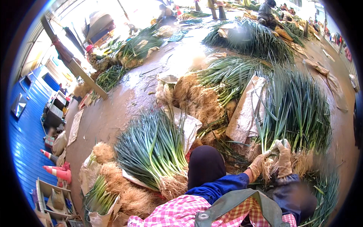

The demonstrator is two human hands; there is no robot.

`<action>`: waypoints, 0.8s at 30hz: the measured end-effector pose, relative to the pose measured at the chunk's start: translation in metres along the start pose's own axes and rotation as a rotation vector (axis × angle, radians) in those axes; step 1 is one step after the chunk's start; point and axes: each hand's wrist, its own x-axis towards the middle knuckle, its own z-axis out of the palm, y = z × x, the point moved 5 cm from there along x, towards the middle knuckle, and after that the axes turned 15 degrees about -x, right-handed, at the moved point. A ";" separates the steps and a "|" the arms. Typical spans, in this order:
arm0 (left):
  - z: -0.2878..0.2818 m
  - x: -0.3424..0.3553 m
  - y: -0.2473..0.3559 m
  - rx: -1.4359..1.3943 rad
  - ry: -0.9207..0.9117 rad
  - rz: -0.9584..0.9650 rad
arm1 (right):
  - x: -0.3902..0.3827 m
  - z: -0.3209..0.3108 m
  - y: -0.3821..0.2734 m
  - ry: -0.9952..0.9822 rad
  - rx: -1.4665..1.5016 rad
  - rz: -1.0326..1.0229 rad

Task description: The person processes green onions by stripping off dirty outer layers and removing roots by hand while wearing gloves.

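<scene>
Both my hands wear soiled pale work gloves and meet at the lower right, low on a few long green onions. My left hand [256, 167] is closed around the white stems of the green onions [267, 130], just above their roots. Beside it, my right hand [284, 159] is closed with bent fingers at the same stems; exactly what its fingertips grip is partly hidden. Tan roots [267, 168] hang between the gloves. The long leaves rise away from me, against a large upright pile of green onions [302, 102].
Another bundle of green onions [151, 147] lies at my left, near rooty bundles [126, 187]. Ahead are a pale sack [247, 108] and more piles [249, 39] on the wet floor. A wooden post [81, 72], traffic cones [58, 173] and a blue wall [28, 151] stand left. Other people sit farther off.
</scene>
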 end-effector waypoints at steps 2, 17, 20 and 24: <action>-0.023 0.004 0.018 -0.015 0.012 0.135 | -0.028 0.022 -0.020 -0.369 0.032 -0.064; -0.044 0.030 0.012 0.091 0.008 0.055 | -0.017 0.040 0.037 -0.305 0.681 0.362; -0.044 0.026 0.015 0.107 -0.015 0.051 | -0.016 0.038 0.033 -0.198 0.537 0.383; -0.038 0.018 0.016 0.094 0.027 0.061 | -0.019 0.032 0.050 -0.250 0.475 0.347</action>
